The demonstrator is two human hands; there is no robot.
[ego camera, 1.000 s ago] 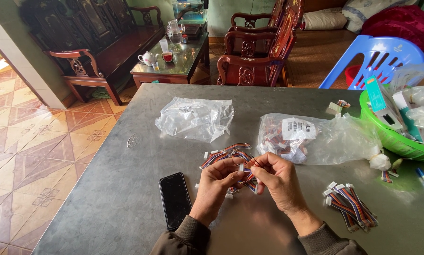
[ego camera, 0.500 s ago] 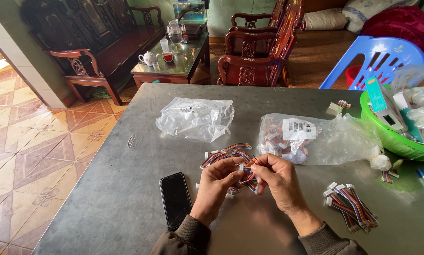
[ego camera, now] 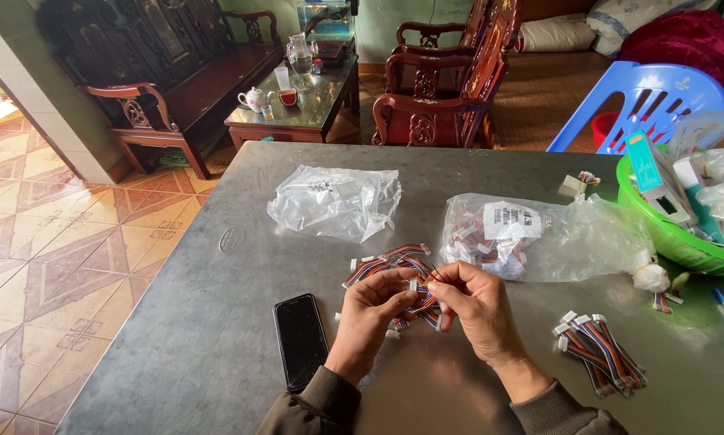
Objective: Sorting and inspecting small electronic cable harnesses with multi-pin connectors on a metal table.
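Two bare hands, the left hand (ego camera: 371,310) and right hand (ego camera: 476,304), emerge from long olive-brown sleeves (ego camera: 321,399) with ribbed knit cuffs. No rings, watch or gloves are visible on either one

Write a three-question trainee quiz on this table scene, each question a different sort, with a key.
1. True or false: both hands, left hand and right hand, hold the same multicoloured wire bundle.
2. What lies left of the left hand? A) black phone B) scissors C) cup
3. Fill in: the green basket sits at the table's ____ edge.

Key: 1 true; 2 A; 3 right
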